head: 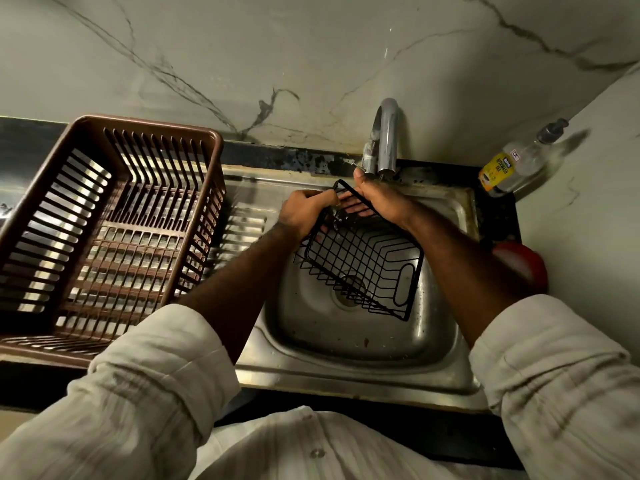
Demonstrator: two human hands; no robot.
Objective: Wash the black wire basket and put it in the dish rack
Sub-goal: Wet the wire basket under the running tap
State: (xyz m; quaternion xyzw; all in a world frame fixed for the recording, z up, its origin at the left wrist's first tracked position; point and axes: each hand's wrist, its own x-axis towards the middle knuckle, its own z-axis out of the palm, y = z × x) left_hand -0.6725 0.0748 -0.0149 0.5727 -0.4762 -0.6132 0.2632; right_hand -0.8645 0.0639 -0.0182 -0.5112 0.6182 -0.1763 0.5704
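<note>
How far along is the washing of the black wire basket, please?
Done: nothing clearly finished. In hand: left hand and right hand hold the black wire basket over the sink, below the tap; running water is unclear. Left: setting it in the empty dish rack.

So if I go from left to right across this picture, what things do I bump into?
First the brown dish rack → then the black wire basket → then the dish soap bottle.

Dish rack [104, 216] left of sink [450, 341]; wire basket [367, 268] over sink, below tap [386, 136].
</note>
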